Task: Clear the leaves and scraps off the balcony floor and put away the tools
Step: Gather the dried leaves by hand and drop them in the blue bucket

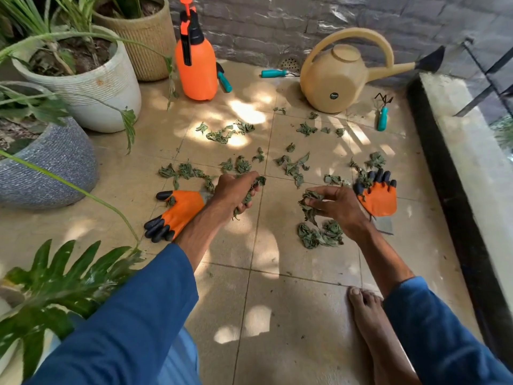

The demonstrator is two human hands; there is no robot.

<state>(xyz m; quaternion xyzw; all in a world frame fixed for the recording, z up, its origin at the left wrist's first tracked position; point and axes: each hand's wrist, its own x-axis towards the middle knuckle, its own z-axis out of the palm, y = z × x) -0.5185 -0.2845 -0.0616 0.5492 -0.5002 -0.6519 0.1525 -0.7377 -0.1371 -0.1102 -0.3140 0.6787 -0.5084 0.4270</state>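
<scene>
Wilted green leaves (227,134) lie scattered over the beige tiled floor (277,301). My left hand (236,190) is closed around a bunch of leaves, low over the tiles. My right hand (337,202) pinches another clump of leaves (308,202) just above a small heap (319,236). An orange and black glove (177,213) lies under my left forearm. A second glove (379,197) lies right of my right hand. Teal-handled tools rest near the wall: a tool behind the sprayer (224,80), a tool by the drain (273,73) and a hand rake (382,119).
An orange pressure sprayer (195,65) and a beige watering can (337,79) on its side stand near the stone wall. Potted plants (83,79) crowd the left side. A raised ledge (458,151) with a railing bounds the right. My bare foot (369,318) rests on the tiles.
</scene>
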